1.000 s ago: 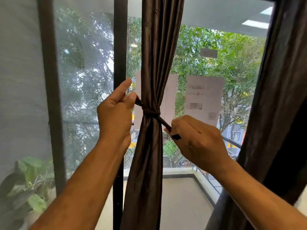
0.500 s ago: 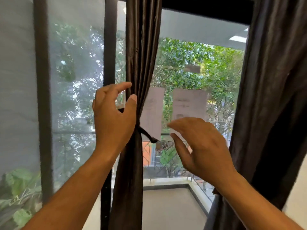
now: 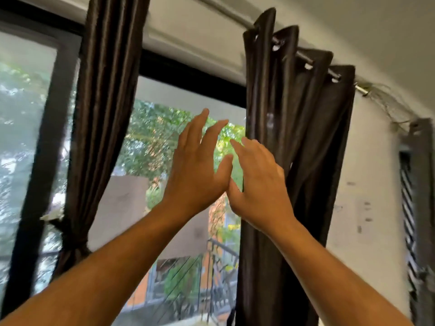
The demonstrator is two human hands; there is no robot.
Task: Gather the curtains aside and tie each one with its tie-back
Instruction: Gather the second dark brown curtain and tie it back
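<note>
Both my arms raised, forearms angled up toward the window. My left hand (image 3: 197, 170) is flat, fingers together and pointing up; my right hand (image 3: 259, 182) is beside it, fingers spread toward the right curtain (image 3: 296, 161). The thumbs look to be touching, though blur makes that uncertain.

Clear glass between the two curtains, with both hands in front of that gap. Right curtain hangs loose in folds from the rod (image 3: 313, 61), its inner edge just behind my right fingers.

Both hands wide, holding nothing.

Left curtain (image 3: 103, 114) is gathered, cinched low by its tie-back (image 3: 76, 243).
</note>
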